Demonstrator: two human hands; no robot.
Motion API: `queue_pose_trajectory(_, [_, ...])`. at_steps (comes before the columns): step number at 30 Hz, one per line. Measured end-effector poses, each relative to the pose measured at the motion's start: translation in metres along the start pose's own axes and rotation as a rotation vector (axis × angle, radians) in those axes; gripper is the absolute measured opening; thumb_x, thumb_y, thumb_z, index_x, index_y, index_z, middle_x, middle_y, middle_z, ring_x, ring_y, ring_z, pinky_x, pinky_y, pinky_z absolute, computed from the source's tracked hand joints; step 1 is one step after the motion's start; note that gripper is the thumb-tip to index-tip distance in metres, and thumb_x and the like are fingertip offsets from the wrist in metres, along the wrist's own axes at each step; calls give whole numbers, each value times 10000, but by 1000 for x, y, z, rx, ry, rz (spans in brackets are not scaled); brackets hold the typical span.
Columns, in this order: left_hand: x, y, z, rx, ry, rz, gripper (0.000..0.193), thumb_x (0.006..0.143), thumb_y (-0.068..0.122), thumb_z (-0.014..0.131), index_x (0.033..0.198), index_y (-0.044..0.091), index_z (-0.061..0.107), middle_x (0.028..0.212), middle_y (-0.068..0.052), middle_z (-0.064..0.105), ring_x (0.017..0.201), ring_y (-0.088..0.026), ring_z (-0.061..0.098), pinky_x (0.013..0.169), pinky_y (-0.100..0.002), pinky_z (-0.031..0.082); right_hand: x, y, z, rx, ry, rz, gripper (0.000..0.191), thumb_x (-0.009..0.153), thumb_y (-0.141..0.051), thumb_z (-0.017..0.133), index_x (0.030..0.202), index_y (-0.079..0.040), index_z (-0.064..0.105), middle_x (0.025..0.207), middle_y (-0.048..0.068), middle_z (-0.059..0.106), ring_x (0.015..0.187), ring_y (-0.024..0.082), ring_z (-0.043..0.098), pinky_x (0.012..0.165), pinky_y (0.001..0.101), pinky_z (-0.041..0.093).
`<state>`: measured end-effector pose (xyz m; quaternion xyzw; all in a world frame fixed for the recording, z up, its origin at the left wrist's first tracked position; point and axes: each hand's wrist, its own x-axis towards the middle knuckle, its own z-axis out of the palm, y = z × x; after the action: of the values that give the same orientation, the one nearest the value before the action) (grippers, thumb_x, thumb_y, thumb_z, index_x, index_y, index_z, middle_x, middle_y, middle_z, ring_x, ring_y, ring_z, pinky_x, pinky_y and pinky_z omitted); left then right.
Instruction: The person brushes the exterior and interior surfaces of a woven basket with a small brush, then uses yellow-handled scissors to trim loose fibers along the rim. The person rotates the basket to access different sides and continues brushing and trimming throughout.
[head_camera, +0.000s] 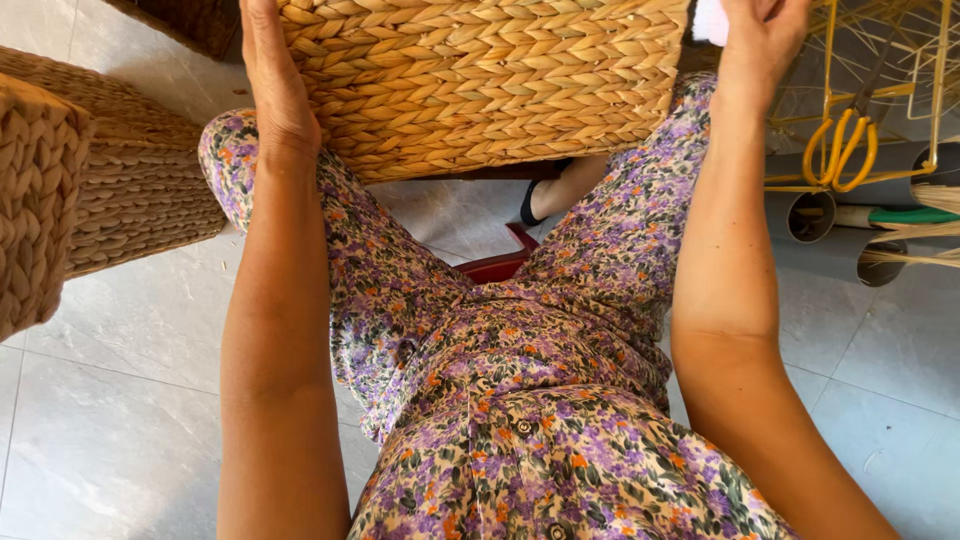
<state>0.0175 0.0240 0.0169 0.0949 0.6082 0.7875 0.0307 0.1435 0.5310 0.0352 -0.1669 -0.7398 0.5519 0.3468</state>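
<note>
A large woven straw basket rests on my knees, its braided side facing me. My left hand lies flat against the basket's left edge, holding it. At the basket's upper right corner is my right hand, its fingers closed near a small white piece. The fingertips are cut off by the frame's top, so I cannot see the grip itself. I sit in floral purple clothes on a red stool.
Two more woven baskets stand on the tiled floor at the left. At the right are a yellow wire frame, yellow-handled scissors, grey tubes and loose straw. Pale floor tiles surround me.
</note>
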Motion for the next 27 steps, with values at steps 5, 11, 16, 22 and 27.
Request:
queue_pose_trajectory(5, [-3, 10, 2, -63, -2, -9, 807, 1061, 665, 495, 1590, 60, 431, 1608, -137, 496, 1511, -281, 463, 1300, -407, 349, -6, 9, 13, 840, -185, 521, 563, 905, -437, 755, 1307, -67, 616, 1237, 77, 698, 1219, 276, 647, 1115, 468, 497])
queue_pose_trajectory(11, [-5, 34, 9, -176, -110, 33, 818, 1098, 671, 423, 1617, 39, 442, 1658, -128, 476, 1505, -227, 431, 1299, -353, 282, -7, 18, 10, 809, -249, 411, 662, 893, -534, 723, 1363, -86, 596, 1302, 49, 692, 1277, 256, 633, 1159, 432, 488])
queue_pose_trajectory(16, [-21, 53, 3, -423, -133, 9, 836, 1010, 704, 406, 1513, 48, 528, 1542, -102, 565, 1460, -212, 505, 1267, -327, 329, -11, 9, -25, 900, -220, 373, 820, 856, -580, 731, 1477, -108, 478, 1432, 46, 590, 1360, 235, 601, 1193, 402, 462])
queue_pose_trajectory(22, [-15, 45, -4, -322, 78, -103, 798, 990, 721, 424, 1217, -9, 655, 1091, -106, 729, 978, -186, 677, 914, -303, 534, -23, -1, -34, 754, -327, 353, 876, 896, -593, 695, 1544, -92, 384, 1532, 110, 524, 1448, 281, 537, 1199, 458, 473])
queue_pose_trajectory(27, [-3, 20, -14, 141, 218, -245, 902, 927, 795, 342, 1197, 22, 720, 839, -93, 727, 702, -124, 666, 622, -235, 503, -24, 5, -32, 707, -350, 356, 865, 980, -560, 658, 1618, -53, 369, 1657, 130, 456, 1546, 268, 483, 1295, 426, 473])
